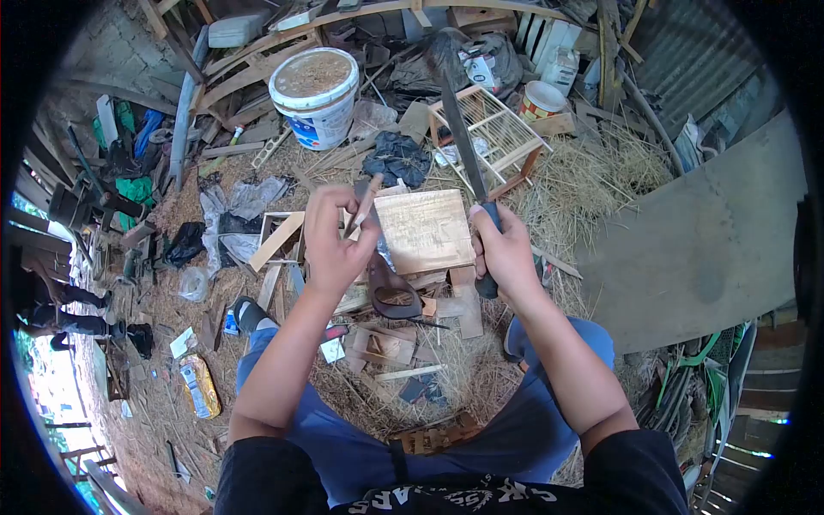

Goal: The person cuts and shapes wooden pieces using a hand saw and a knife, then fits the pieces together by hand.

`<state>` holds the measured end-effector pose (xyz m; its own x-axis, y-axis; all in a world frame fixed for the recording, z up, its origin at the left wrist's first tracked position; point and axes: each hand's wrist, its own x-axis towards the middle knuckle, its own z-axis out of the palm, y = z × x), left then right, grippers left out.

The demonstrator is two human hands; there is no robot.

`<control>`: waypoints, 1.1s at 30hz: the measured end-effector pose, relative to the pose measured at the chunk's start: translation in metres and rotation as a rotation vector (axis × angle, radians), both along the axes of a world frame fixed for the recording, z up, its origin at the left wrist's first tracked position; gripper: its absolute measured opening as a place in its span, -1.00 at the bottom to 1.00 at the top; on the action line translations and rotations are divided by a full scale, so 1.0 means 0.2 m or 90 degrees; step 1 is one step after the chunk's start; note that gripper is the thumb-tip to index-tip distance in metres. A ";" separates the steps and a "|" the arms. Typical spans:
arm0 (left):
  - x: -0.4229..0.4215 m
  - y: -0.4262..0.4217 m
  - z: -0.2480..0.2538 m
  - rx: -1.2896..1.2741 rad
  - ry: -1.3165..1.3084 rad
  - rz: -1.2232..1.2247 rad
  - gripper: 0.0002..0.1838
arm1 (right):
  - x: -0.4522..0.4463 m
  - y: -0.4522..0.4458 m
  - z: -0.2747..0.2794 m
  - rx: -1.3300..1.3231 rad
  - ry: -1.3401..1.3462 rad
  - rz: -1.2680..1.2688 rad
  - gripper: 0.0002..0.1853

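My right hand [506, 249] is wrapped round the dark handle of a machete [466, 142], its long blade pointing up and away from me. Pinched in the fingers of my left hand [336, 236] is a thin strip of wood [366, 204], held at a slant. Between the two hands lies a pale wooden block [425, 230] with a flat top. Just below the block shows the brown handle of a handsaw [396, 296]; most of its blade is hidden. Several wood offcuts [386, 345] lie on the ground between my legs.
A white paint bucket [316, 99] stands beyond my left hand. A slatted wooden cage [493, 137] sits behind the machete, near a smaller tub [542, 101]. To the right leans a large flat sheet [695, 249]. Straw and scraps cover the ground. Another person [69, 309] is at far left.
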<state>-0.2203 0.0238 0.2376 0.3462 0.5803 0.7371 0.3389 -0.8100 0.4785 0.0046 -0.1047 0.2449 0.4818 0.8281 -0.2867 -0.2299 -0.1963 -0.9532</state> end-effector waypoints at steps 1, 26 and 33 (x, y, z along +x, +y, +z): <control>0.01 0.00 -0.02 0.002 -0.001 0.004 -0.76 | 0.00 0.00 0.00 0.002 0.013 -0.006 -0.69; 0.67 -0.20 -0.78 -0.216 0.251 -0.056 -0.26 | 0.26 -0.23 -0.05 -0.007 -0.016 -0.075 -0.71; 0.75 -0.20 -1.02 -0.049 0.382 0.018 -0.39 | 0.35 -0.35 -0.16 -0.071 -0.047 -0.070 -0.68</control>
<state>-0.0700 -0.0165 0.0329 0.6723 0.6395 0.3729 0.5890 -0.7672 0.2540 0.0738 -0.1751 0.2137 0.5903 0.7343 -0.3352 -0.1864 -0.2800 -0.9417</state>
